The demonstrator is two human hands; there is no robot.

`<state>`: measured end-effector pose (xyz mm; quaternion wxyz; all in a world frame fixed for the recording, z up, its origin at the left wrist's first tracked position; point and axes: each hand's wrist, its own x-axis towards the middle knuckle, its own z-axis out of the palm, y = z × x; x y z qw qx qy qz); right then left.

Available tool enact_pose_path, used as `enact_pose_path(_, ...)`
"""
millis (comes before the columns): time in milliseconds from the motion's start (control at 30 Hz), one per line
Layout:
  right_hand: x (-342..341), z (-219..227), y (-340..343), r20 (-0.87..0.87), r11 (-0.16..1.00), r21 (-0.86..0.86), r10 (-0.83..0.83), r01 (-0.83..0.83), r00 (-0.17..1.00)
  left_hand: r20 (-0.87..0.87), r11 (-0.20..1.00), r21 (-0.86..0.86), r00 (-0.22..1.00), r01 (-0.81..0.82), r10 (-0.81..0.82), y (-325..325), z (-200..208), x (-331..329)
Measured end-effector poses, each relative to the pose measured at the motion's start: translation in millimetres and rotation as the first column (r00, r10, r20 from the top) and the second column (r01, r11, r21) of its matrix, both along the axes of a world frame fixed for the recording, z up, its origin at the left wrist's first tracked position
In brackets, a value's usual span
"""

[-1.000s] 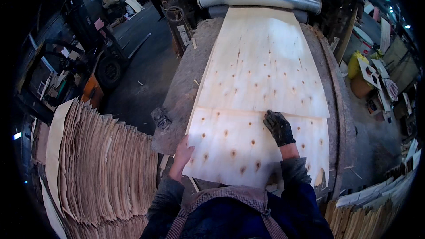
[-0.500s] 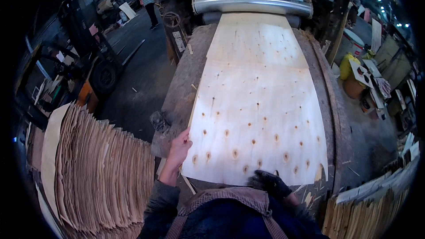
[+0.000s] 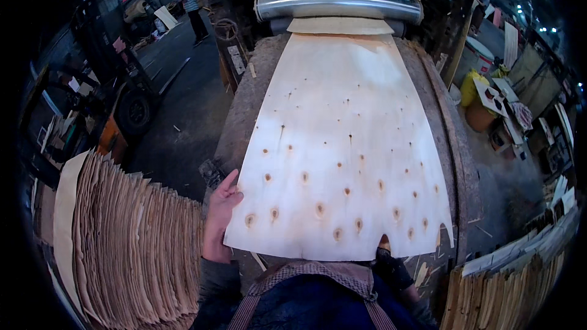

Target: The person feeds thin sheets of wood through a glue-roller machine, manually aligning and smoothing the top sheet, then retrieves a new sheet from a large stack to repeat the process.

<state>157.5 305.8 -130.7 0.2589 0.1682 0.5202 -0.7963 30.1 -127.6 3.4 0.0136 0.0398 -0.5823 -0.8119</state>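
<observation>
A broad knotty veneer sheet lies along the worn feed table, its far end at twelve o'clock under the steel roller. At eight o'clock a stack of veneer sheets stands on edge. The bare left hand grips the sheet's near left edge. The gloved right hand, at five o'clock, sits under the near edge; whether it grips I cannot tell.
</observation>
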Motion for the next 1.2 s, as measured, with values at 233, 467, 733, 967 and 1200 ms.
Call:
enact_pose_path(233, -31, -8, -11, -0.303, 0.95, 0.305, 0.158, -0.062, 0.94, 0.095, 0.967, -0.247, 0.992, -0.057, 0.083, -28, -88, -29)
enact_pose_path(467, -43, -3, -5, -0.629, 0.559, 0.755, 0.467, 0.343, 0.622, 0.257, 0.991, -0.1, 0.965, 0.09, -0.061, -7, -60, -7)
enact_pose_path(733, -9, 14, 39, -0.346, 0.936, -0.244, -0.329, 0.254, 0.879, 0.08, 0.983, 0.184, 0.996, 0.025, -0.041, 27, 17, 37)
enact_pose_path(967, -95, 27, -15, -0.036, 0.912, -0.39, -0.15, 0.124, 0.988, 0.089, 0.995, -0.098, 0.996, 0.024, -0.015, -6, -70, -36)
enact_pose_path(1200, -132, -7, -29, -0.132, 0.87, -0.469, -0.239, 0.152, 0.962, 0.378, 0.798, 0.542, 0.924, -0.264, 0.049, -12, -131, -35)
